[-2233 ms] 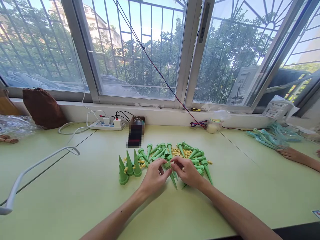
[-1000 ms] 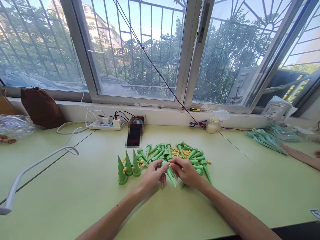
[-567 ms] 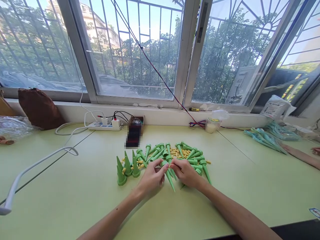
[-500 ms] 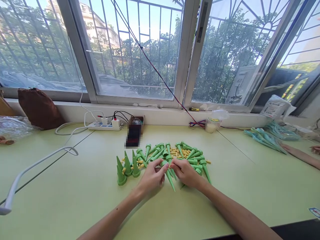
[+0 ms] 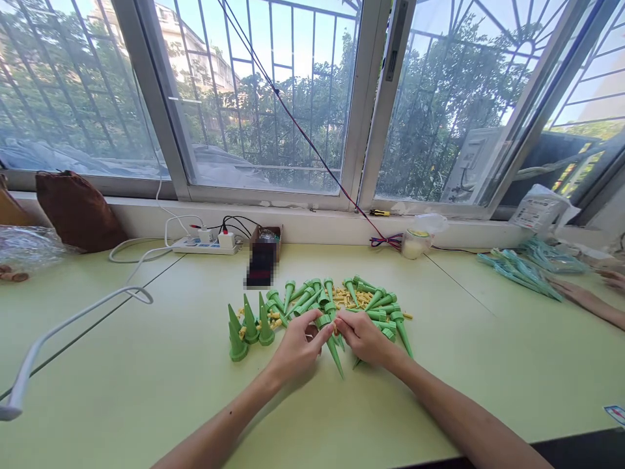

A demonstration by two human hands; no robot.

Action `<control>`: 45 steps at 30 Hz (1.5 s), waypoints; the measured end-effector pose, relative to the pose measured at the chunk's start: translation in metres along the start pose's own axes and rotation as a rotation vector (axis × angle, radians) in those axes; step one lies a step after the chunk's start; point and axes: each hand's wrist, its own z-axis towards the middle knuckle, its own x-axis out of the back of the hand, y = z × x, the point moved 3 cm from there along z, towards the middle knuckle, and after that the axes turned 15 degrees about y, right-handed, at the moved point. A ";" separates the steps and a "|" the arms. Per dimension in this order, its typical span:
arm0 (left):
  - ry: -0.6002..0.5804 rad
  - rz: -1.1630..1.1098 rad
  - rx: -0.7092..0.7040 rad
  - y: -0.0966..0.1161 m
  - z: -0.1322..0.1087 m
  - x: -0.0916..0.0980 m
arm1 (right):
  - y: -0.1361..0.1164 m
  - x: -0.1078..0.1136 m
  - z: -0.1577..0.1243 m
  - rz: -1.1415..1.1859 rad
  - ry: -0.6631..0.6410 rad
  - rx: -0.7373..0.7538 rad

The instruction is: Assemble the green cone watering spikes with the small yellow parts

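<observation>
My left hand (image 5: pixel 297 348) pinches the wide end of a green plastic spike (image 5: pixel 334 350) whose tip points toward me. My right hand (image 5: pixel 364 337) meets it at that end, fingers pinched together on something too small to make out. Behind both hands lies a heap of green spikes (image 5: pixel 378 301) mixed with small yellow pieces (image 5: pixel 352 298). Three green spikes (image 5: pixel 250 329) stand upright to the left of my left hand.
The pale green table (image 5: pixel 146 384) runs under a window sill with a power strip (image 5: pixel 204 245), a blurred dark box (image 5: pixel 262 264) and a small jar (image 5: pixel 415 244). A brown pouch (image 5: pixel 78 210) sits far left, a white curved bar (image 5: pixel 58 326) nearer. Another person's hand (image 5: pixel 576 296) rests by teal packets (image 5: pixel 522 270) at right.
My hands stay together over the same spike with only small finger shifts. The other person's hand at right has moved slightly.
</observation>
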 end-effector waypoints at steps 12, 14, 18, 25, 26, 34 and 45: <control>0.063 0.232 -0.275 0.000 0.000 0.003 | 0.001 -0.001 0.001 -0.008 -0.032 -0.005; 0.058 0.236 -0.283 0.000 0.000 0.003 | 0.002 -0.001 0.000 -0.016 -0.026 -0.003; 0.057 0.241 -0.298 0.001 0.000 0.003 | 0.003 -0.001 0.000 -0.022 -0.029 -0.002; 0.062 0.238 -0.319 0.005 -0.003 0.003 | 0.004 -0.001 0.001 -0.026 -0.037 -0.014; 0.065 0.237 -0.321 0.006 -0.003 0.003 | 0.004 -0.001 0.001 -0.027 -0.038 -0.016; 0.074 0.226 -0.310 0.005 -0.002 0.002 | -0.001 0.000 0.001 -0.014 -0.040 -0.021; 0.087 0.224 -0.291 0.000 0.001 0.002 | -0.001 -0.001 0.000 -0.024 -0.027 -0.017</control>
